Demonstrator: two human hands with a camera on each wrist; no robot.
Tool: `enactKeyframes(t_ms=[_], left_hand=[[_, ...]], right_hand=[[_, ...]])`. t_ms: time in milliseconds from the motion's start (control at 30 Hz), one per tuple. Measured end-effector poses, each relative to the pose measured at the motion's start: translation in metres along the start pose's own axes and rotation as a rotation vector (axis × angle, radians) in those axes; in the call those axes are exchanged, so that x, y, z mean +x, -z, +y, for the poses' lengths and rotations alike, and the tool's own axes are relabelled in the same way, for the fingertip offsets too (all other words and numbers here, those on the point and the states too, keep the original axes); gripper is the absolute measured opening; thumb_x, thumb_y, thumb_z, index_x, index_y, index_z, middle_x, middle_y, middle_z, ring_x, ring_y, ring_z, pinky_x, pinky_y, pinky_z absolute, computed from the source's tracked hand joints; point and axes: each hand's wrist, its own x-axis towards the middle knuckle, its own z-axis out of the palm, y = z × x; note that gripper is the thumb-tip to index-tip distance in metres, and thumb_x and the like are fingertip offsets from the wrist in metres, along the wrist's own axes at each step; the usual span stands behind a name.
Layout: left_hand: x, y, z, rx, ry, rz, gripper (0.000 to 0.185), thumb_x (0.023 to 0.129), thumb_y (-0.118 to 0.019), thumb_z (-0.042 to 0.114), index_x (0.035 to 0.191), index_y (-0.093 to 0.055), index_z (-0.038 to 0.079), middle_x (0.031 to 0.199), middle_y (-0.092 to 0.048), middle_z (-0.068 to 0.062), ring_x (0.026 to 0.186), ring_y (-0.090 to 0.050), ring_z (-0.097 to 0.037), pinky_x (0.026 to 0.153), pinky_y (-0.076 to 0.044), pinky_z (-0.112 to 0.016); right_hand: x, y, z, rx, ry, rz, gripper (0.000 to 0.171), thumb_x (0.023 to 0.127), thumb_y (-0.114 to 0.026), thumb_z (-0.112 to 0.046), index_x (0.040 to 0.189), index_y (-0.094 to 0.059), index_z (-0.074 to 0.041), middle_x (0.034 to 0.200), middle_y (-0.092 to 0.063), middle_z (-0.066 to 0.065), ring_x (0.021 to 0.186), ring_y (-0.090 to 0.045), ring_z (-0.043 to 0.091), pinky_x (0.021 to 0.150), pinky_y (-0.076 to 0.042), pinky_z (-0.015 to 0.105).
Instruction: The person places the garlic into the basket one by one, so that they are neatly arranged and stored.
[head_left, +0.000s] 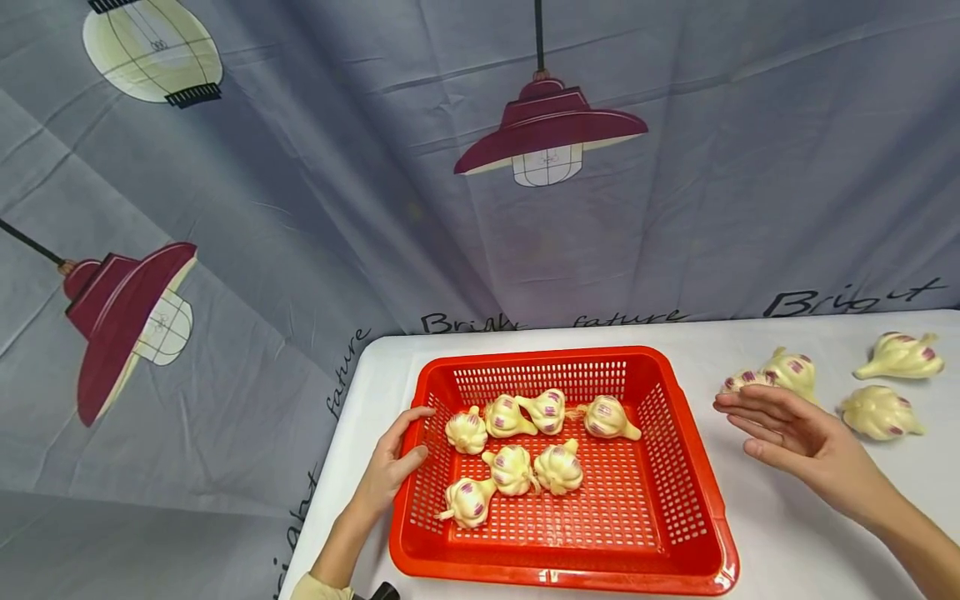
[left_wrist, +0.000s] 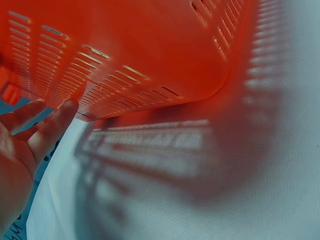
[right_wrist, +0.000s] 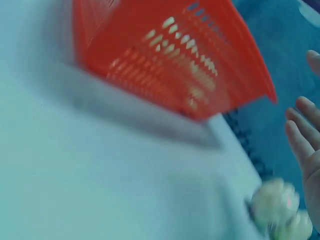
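My left hand (head_left: 392,460), relaxed on the red slotted basket (head_left: 600,581), should steady it; my empty right hand (head_left: 813,446), fingers extended, should gently cup garlic bulbs (head_left: 879,413) right of the basket.

Seven purple-streaked garlic bulbs (head_left: 510,471) lie in the red basket (head_left: 615,500) (perforated, upright).

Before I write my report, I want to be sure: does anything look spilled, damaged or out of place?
Nothing looks spilled or damaged. The red basket sits upright on the white table, with seven garlic bulbs inside. Four other bulbs lie outside it, at the right; that hardly looks wrong.
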Motion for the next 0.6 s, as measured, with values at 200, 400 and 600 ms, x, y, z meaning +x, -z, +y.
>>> enactKeyframes(t_ms=[200, 400, 600], left_hand=[[-0.001, 0.001, 0.000, -0.003, -0.003, -0.003, 0.050, 0.092, -0.049, -0.006, 0.141, -0.047, 0.004, 0.138, -0.046, -0.029, 0.107, -0.057, -0.045, 0.079, -0.059, -0.040], [-0.002, 0.002, 0.001, -0.003, 0.001, 0.000, 0.051, 0.092, -0.049, -0.007, 0.141, -0.047, 0.005, 0.139, -0.045, -0.029, 0.108, -0.057, -0.045, 0.079, -0.059, -0.040], [-0.002, 0.004, 0.001, 0.005, 0.001, 0.007, 0.051, 0.092, -0.049, -0.006, 0.141, -0.047, 0.003, 0.138, -0.046, -0.029, 0.107, -0.057, -0.044, 0.079, -0.059, -0.040]], right_hand=[[-0.052, 0.021, 0.017, -0.004, -0.091, 0.143, 0.065, 0.086, -0.045, 0.034, 0.145, -0.032, 0.013, 0.142, -0.057, 0.009, 0.125, -0.059, 0.015, 0.090, -0.053, 0.029], [-0.109, 0.040, 0.035, 0.006, -0.194, 0.426, 0.068, 0.088, -0.051, 0.029, 0.146, -0.038, -0.004, 0.131, -0.062, -0.006, 0.114, -0.062, 0.003, 0.085, -0.053, 0.021], [-0.149, 0.070, 0.059, 0.003, -0.153, 0.582, 0.071, 0.087, -0.054, 0.028, 0.146, -0.037, -0.006, 0.128, -0.064, -0.009, 0.111, -0.063, 0.000, 0.086, -0.051, 0.016]])
